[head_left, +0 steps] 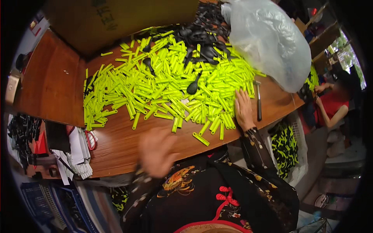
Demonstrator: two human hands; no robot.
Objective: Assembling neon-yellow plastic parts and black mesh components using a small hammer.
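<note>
A wide heap of bright yellow-green plastic strips [167, 89], each with a small hole at one end, covers the table. My right hand [243, 108] rests at the heap's right edge, fingers stretched out and touching the strips. Over the table's near edge, below the heap, is my left hand [157, 149], smeared by motion; whether it holds anything is unclear. Among the strips lie black spoon-shaped pieces, one of them a rounded black piece [192, 87] near the middle. Just right of my right hand lies a small hammer [259, 101] with a dark handle.
A large cardboard box [120, 23] stands behind the heap. More black pieces [206, 23] are piled at the back, beside a translucent plastic bag [272, 42]. A crate [285, 149] of green and black pieces stands below right. Another person [336, 105] works at far right.
</note>
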